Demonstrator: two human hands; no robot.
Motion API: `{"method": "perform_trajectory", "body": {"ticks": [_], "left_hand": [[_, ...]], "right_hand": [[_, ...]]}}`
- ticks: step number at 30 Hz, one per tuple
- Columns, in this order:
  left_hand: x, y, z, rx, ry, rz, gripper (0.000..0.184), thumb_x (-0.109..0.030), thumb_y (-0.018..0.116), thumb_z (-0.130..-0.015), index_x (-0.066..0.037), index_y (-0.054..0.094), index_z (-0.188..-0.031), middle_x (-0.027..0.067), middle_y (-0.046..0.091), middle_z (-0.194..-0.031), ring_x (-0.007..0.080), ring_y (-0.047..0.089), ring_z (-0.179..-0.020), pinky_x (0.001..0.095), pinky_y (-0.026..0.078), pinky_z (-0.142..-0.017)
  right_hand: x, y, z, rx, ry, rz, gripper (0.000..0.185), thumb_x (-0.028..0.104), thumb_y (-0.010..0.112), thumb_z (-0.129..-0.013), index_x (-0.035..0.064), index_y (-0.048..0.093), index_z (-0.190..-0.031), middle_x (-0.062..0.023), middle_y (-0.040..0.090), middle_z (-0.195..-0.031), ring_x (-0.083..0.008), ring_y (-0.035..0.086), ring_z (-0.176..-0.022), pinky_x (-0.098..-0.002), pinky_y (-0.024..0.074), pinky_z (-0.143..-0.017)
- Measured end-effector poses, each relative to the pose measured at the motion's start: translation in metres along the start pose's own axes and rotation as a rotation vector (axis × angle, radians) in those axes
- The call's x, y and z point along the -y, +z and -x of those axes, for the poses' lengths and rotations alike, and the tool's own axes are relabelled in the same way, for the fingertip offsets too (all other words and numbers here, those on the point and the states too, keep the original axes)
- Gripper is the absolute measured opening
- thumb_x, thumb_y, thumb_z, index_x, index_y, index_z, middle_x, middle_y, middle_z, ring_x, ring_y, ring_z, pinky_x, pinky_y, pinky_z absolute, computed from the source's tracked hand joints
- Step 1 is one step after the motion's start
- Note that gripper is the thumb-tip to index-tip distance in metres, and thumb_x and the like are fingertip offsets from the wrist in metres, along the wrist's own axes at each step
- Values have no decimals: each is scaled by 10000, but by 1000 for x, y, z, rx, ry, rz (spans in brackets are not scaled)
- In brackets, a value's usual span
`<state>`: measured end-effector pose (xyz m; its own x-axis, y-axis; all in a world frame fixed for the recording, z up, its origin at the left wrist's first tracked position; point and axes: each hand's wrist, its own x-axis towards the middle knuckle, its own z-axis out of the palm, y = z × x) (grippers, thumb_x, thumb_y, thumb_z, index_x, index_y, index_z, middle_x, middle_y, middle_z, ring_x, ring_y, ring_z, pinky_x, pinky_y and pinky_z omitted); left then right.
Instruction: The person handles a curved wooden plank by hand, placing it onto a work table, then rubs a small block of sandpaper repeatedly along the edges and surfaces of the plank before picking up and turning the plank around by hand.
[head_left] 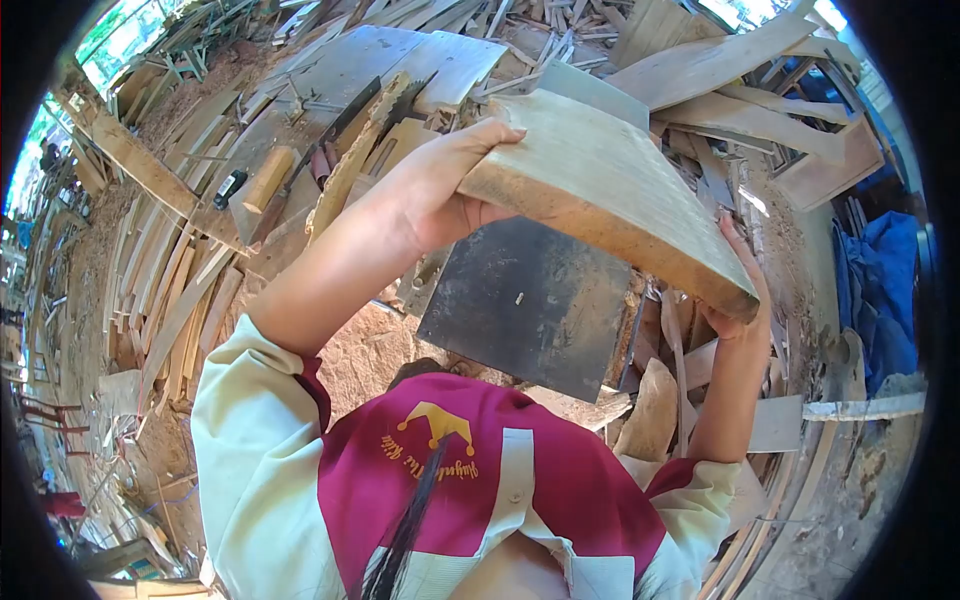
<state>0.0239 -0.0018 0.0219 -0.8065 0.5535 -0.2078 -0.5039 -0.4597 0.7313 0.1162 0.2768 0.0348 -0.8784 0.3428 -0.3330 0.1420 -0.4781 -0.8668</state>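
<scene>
One thick wooden board (600,170) | left hand (452,188), right hand (742,328) | grip: clasping opposite ends

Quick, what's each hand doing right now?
Left hand: closed, holding the thick wooden board by one end.
Right hand: closed, holding its other end.

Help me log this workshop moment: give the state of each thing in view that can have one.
Left hand: closed on the board's edge, thumb on top.
Right hand: holding the board's opposite end.
Thick wooden board: held in both hands.
Dark panel: scuffed, dusted with pale marks.
Wooden block: lying down, untouched.
Blue cloth: crumpled.
Wood strips: loose, piled untidily.
</scene>
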Motion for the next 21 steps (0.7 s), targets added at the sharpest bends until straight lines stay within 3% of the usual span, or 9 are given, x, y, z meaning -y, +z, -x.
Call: {"method": "perform_trajectory", "body": {"ticks": [3,4,9,12,15,21], "left_hand": [[-1,1,7,11,19,1,308,-210,522,-843,3,459,-1056,101,577,-957,171,622,-792,294,534,-668],[1,-1,7,14,22,-2,314,-212,523,-842,1,460,-1063,100,576,-959,175,615,-820,302,521,-696],[25,-23,2,-58,34,-113,406,-277,543,-819,-2,474,-1110,112,571,-1009,192,581,-912,330,467,-786],[75,-85,-12,51,69,-129,461,-260,542,-815,39,449,-1152,112,556,-1076,181,567,-946,309,451,-817],[121,-128,-14,58,115,-159,488,-245,535,-811,56,424,-1179,128,548,-1085,176,553,-969,308,445,-828],[146,-145,-16,78,-46,-116,459,-245,503,-825,57,434,-1163,129,541,-1095,182,541,-988,303,437,-844]], "right_hand": [[-5,-4,1,71,-13,2,407,294,625,-799,-13,535,-1052,-139,596,-966,-216,602,-855,-327,491,-736],[-12,-6,-2,23,-68,-4,523,361,660,-756,-10,509,-1093,-136,567,-1025,-235,576,-924,-345,479,-762],[-47,-17,2,-76,-79,209,641,375,713,-674,20,470,-1149,-116,538,-1070,-228,541,-949,-343,441,-807],[-105,-39,-16,144,-318,258,728,367,746,-633,-32,442,-1160,-104,535,-1082,-191,525,-975,-310,413,-851],[-137,-40,-16,237,-396,288,734,316,748,-638,-55,418,-1178,-103,537,-1083,-169,520,-980,-287,397,-862],[-144,-48,-18,229,-274,301,584,237,690,-699,-65,443,-1134,-92,571,-1005,-144,543,-899,-267,417,-811]]}}
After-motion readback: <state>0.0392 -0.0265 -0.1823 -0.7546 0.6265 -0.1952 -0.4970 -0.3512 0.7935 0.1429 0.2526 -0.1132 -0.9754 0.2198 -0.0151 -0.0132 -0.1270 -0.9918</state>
